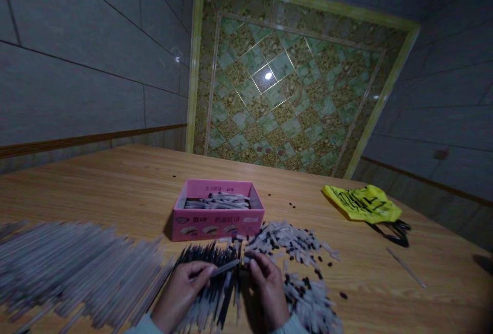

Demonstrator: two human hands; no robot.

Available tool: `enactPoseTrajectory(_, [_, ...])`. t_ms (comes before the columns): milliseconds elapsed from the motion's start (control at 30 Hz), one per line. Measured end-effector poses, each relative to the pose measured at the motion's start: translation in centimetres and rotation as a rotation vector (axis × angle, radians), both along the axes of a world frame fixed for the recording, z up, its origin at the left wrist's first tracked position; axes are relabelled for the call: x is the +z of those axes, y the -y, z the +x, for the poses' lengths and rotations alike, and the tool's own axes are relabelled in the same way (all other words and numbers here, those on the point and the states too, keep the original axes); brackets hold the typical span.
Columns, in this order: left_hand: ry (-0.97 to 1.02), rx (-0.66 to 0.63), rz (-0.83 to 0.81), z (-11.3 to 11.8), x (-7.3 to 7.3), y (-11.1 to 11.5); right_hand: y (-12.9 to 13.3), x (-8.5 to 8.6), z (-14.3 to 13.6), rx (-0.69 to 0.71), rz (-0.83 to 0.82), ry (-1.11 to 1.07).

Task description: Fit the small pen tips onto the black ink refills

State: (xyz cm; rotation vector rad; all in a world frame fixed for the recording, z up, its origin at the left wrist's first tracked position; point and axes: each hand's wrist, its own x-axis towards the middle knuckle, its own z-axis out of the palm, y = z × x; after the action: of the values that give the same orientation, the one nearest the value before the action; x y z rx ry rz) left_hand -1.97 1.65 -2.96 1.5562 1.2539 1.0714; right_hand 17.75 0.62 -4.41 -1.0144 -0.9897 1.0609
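Head view, dim and motion-blurred; I read contact details from my remote station with caution. The left hand (183, 290) grips a slim grey stick (226, 268) between thumb and fingers, its free end slanting up toward the right hand (269, 285). The latter has thumb and forefinger closed on what seems a small pale piece (247, 259); blur hides its exact form. Both hands are over the near part of the wooden table (134, 185), around a bundle of dark-tipped sticks (204, 254), just on the near side of a pink box (217, 225) that holds more slender sticks (219, 201). Long clear tubes (77, 267) lie to the left; two heaps of short pale and black bits (288, 239) (311, 300) lie to the right. Main risk, in my judgement: misalignment. If the two held parts meet off-axis, the small one could pop free and be lost among the look-alike bits. I also rate a low wrist as a hazard: brushing the bundle could fan the sticks out or roll some. A sideways sweep of the right hand could scatter the heaps, mixing them with the stray black bits (343, 295).
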Motion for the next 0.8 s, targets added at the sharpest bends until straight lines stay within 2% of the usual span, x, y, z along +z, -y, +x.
enactPoseTrajectory(100, [-0.032, -0.008, 0.018, 0.1, 0.2, 0.1, 0.0, 0.1, -0.1, 0.001, -0.023, -0.040])
enactPoseTrajectory(200, [-0.050, -0.021, 0.018, 0.2, 0.1, 0.2, -0.1, -0.3, -0.5, 0.067, -0.054, -0.140])
enactPoseTrajectory(367, [0.022, -0.099, -0.023, 0.3, 0.0, 0.1, 0.1, -1.2, -1.8, 0.129, -0.035, -0.220])
enactPoseTrajectory(533, [0.060, -0.089, -0.038, 0.3, 0.2, 0.3, 0.9, -0.6, -2.8, 0.279, -0.043, -0.331])
enactPoseTrajectory(667, [0.036, -0.009, -0.045, 0.1, 0.2, 0.2, 0.9, 0.2, -2.2, 0.178, 0.021, -0.295])
enactPoseTrajectory(800, [0.014, -0.001, -0.039, 0.0, -0.1, 0.0, 0.3, -0.3, -1.2, 0.113, -0.023, -0.254])
